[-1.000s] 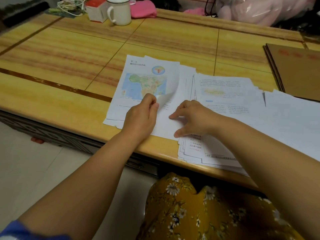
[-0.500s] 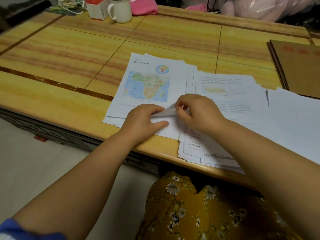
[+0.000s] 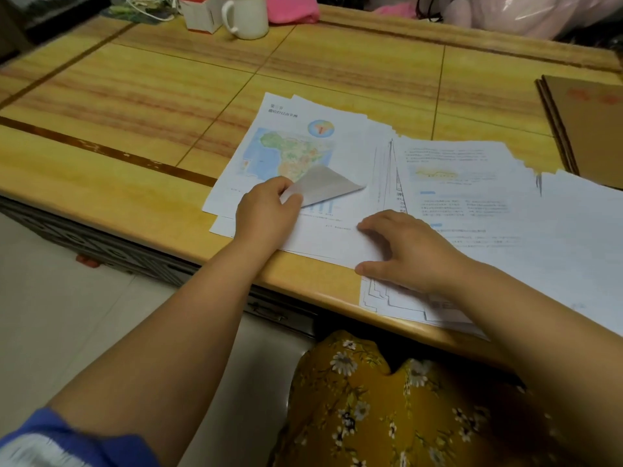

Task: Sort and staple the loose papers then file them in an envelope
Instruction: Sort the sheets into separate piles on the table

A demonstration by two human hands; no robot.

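A small stack of printed sheets lies near the table's front edge, its top sheet showing a coloured map (image 3: pixel 296 136). My left hand (image 3: pixel 266 214) pinches that map sheet's lower right corner and folds it up and over, baring the sheet beneath. My right hand (image 3: pixel 401 247) lies with its fingers spread on the lower sheet, holding it down. To the right spreads a fanned pile of printed pages (image 3: pixel 465 183), and more white sheets (image 3: pixel 580 237) lie beyond it. Brown envelopes (image 3: pixel 586 129) are stacked at the right edge. No stapler is in view.
At the back of the yellow wooden table (image 3: pixel 135 106) stand a white mug (image 3: pixel 247 15), a red and white box (image 3: pixel 199 11), a pink cloth (image 3: pixel 293 10) and a tangle of cable (image 3: pixel 148 5). Some pages overhang the front edge above my flowered lap.
My right hand let go of the map sheet's corner and moved down flat onto the sheet below. My left hand took the corner and lifted it, folding it back over the map.
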